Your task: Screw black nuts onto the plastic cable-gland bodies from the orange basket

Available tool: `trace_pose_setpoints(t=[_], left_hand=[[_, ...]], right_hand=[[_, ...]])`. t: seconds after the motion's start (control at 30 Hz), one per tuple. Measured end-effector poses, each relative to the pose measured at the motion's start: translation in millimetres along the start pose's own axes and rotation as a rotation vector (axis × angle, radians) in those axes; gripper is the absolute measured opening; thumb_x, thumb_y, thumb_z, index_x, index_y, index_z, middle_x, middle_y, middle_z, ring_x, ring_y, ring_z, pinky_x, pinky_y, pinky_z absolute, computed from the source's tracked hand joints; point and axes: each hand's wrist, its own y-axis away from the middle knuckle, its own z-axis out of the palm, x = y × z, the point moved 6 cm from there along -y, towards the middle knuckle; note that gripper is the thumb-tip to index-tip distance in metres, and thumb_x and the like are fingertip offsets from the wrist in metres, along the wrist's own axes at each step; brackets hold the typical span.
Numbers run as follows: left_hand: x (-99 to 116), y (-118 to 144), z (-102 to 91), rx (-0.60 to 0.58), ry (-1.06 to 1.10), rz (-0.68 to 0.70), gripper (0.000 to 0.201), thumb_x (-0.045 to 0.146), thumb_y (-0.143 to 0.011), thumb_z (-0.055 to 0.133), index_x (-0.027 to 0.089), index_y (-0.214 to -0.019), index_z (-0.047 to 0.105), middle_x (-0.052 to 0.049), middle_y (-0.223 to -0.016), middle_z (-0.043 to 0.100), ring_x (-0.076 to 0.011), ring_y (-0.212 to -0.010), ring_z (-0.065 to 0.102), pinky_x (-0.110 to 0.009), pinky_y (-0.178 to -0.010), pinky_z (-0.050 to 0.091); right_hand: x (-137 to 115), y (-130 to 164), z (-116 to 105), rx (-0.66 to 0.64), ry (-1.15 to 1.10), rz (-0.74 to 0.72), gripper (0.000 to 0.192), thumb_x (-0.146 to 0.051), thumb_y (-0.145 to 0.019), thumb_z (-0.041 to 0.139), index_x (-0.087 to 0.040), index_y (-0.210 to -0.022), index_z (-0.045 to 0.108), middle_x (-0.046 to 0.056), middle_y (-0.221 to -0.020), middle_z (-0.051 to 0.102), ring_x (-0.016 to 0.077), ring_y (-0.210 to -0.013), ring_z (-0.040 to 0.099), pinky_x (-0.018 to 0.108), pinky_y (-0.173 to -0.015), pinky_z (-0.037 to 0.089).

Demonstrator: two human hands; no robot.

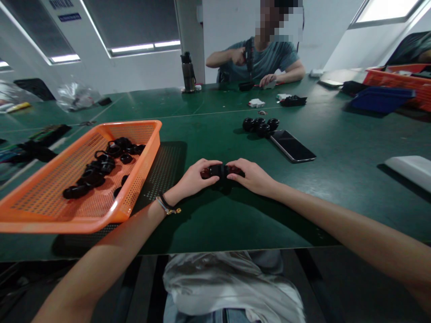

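Observation:
My left hand [197, 177] and my right hand [252, 176] meet just above the green table [208, 224]. Between them is a glossy black cylindrical part [219, 171], lying sideways. Thumb and fingers of each hand close on one end of it; whether it is one piece or two pressed together I cannot tell. Beyond my right hand, several round black pieces [263, 130] sit in a cluster. An orange perforated basket [155, 134] to the left holds several more black parts [92, 172], some with loop-shaped rims.
A phone [292, 146] lies beside the cluster. A white object [412, 172] is at the far right. Across the table a person [257, 63] holds a dark power tool [248, 56] near small parts. A bottle [187, 74], a blue bin [382, 99] and a red crate [417, 89] stand farther back.

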Motion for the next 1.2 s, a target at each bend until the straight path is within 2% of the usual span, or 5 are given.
trace_pose_setpoints(t=[0.17,0.33,0.57,0.73,1.2], left_hand=[[-3.8,-2.4,-0.9,-0.006,0.059,-0.018,0.038,0.022,-0.071,0.061,0.018,-0.109,0.058,-0.005,-0.102,0.054,-0.0133,-0.083,0.057,-0.029,-0.077,0.049],[-5.7,-3.0,-0.6,-0.006,0.075,-0.031,0.039,0.023,-0.071,0.062,0.017,-0.109,0.058,-0.006,-0.104,0.055,-0.0143,-0.086,0.058,-0.031,-0.08,0.049],[-4.1,-2.6,0.3,-0.006,0.066,-0.036,0.039,0.022,-0.07,0.062,0.018,-0.109,0.058,-0.005,-0.103,0.055,-0.0142,-0.086,0.058,-0.031,-0.08,0.049],[-2.6,-2.4,0.5,-0.013,0.07,-0.05,0.04,0.021,-0.07,0.061,0.016,-0.11,0.058,-0.006,-0.103,0.054,-0.0142,-0.086,0.058,-0.031,-0.081,0.049],[-4.8,-2.1,0.4,-0.007,0.051,-0.021,0.039,0.022,-0.071,0.062,0.02,-0.11,0.058,-0.005,-0.102,0.055,-0.0135,-0.085,0.058,-0.03,-0.08,0.049]], right_hand=[[-2.3,1.2,-2.0,0.023,-0.008,-0.041,0.022,-0.024,-0.08,0.056,-0.015,-0.1,0.06,0.01,-0.094,0.064,0.0227,-0.091,0.058,0.038,-0.076,0.049],[-2.6,3.0,-3.3,0.071,-0.03,-0.073,0.035,-0.021,-0.073,0.063,-0.018,-0.108,0.056,0.009,-0.105,0.061,0.0235,-0.097,0.057,0.039,-0.077,0.05],[-2.5,2.8,-2.9,0.073,-0.042,-0.061,0.03,-0.017,-0.071,0.064,-0.017,-0.1,0.057,0.008,-0.1,0.063,0.0223,-0.094,0.058,0.038,-0.076,0.05],[-1.5,2.4,-3.0,0.066,-0.039,-0.062,0.029,-0.017,-0.072,0.064,-0.017,-0.101,0.057,0.008,-0.099,0.063,0.022,-0.093,0.058,0.037,-0.076,0.05],[0.0,1.8,-1.6,0.045,-0.035,-0.051,0.027,-0.021,-0.075,0.062,-0.019,-0.101,0.059,0.007,-0.098,0.063,0.0222,-0.094,0.058,0.038,-0.078,0.049]])
